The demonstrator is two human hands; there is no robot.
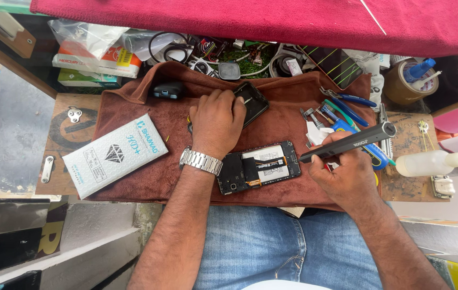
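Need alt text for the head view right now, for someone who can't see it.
A person's left hand presses a black phone part onto a brown cloth, while the right hand holds a dark pen-shaped tool. An opened phone lies between them.

Soft, even daylight fills the view — bright without being harsh, with no single strong source to be made out. Shadows are faint and short: a thin dark edge under the left hand (216, 121) on the brown towel (148, 177), a little more beneath the dark pen-shaped tool (347, 143). The opened phone (259, 167) gives only mild sheen, no real glare. Focus is sharp across the middle. Toward the edges the wide lens bends straight lines — the red cloth (272, 21) bows along the top — and the lower left corner falls into dimmer shade.
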